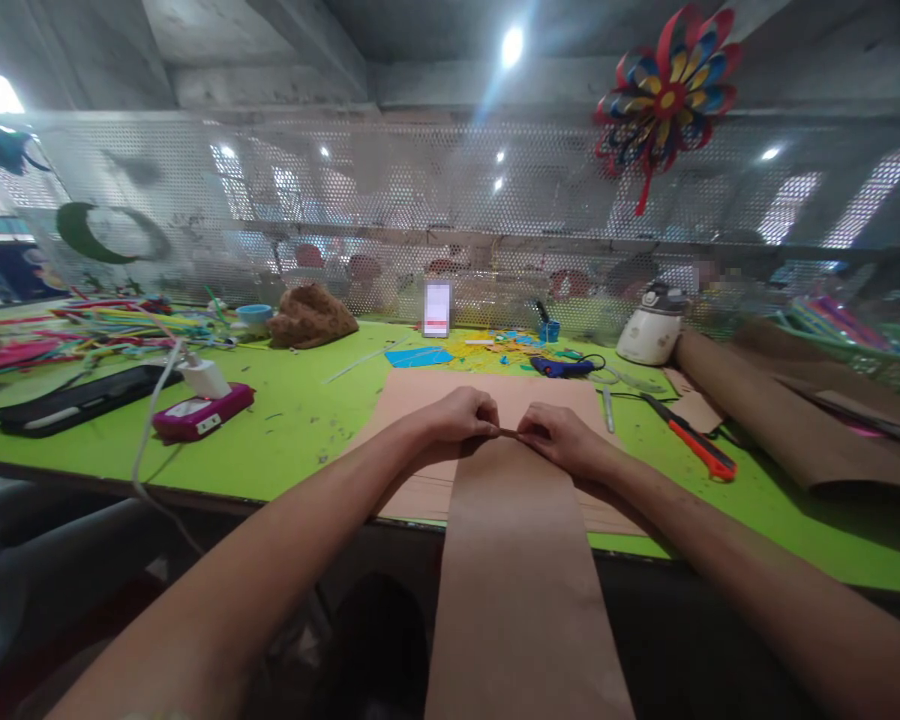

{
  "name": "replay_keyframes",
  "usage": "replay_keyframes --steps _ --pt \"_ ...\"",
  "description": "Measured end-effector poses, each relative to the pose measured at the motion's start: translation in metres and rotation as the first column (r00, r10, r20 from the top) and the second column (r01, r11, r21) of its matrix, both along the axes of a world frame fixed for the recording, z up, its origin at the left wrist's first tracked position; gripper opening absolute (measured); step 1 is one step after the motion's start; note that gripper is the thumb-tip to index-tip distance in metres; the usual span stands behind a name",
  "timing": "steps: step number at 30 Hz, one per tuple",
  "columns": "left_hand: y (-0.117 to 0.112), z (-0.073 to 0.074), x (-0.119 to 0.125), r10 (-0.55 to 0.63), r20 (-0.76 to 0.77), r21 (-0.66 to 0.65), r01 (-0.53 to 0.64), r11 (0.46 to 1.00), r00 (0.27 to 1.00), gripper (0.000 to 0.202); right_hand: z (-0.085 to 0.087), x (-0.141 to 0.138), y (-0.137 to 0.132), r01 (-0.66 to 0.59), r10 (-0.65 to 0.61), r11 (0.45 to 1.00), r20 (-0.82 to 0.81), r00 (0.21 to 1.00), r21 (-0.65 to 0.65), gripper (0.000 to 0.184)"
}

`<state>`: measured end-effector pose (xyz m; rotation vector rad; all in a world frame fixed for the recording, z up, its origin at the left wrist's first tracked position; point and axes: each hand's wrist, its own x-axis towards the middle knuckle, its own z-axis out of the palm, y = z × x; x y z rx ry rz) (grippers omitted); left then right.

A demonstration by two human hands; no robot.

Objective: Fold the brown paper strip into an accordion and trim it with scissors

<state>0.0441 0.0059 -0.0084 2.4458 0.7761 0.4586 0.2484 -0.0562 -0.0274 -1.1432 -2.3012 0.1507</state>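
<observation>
Centre of the frame, and both hands are on the paper! The left hand (465, 413) pinches the top end of a long brown paper strip (521, 590), and just beside it the right hand (559, 437) pinches the same narrow, turned-up edge, fingertips almost meeting. From there the strip runs straight down, over the table's near edge and out at the bottom centre. Beneath the hands lies a wider light-brown sheet (412, 400), flat on the lime-green table (292, 445).

Just right of centre, a slim silvery tool (608, 410); further right, an orange-and-black cutter (709, 455) lies at a slant. Above the hands, a blue glue gun (562, 367), yellow scraps (484, 352) and a blue piece (418, 357), with a lit phone (436, 308) upright behind them.

Over at left, a purple power block (202, 412) carries a white plug, near a long black case (82, 400). Right side: a white pot (649, 333) and big rolled brown paper (765, 415). Upper right, a colourful flower ornament (670, 98) hangs.
</observation>
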Motion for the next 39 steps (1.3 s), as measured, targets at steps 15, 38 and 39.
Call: replay_keyframes --steps 15,38,39 --pt "0.015 -0.001 -0.014 -0.017 -0.125 0.072 0.027 0.997 0.992 0.017 -0.003 0.023 -0.006 0.155 -0.155 0.982 0.004 0.988 -0.109 0.009" --pt "0.003 0.016 -0.022 -0.008 -0.233 0.194 0.054 0.980 0.973 0.033 0.003 0.001 -0.003 -0.023 0.023 0.999 -0.010 1.000 0.022 0.012" --pt "0.003 0.017 -0.022 -0.020 -0.253 0.211 0.075 0.975 0.967 0.034 0.004 0.002 -0.004 -0.029 0.029 1.000 -0.006 1.000 0.011 0.013"
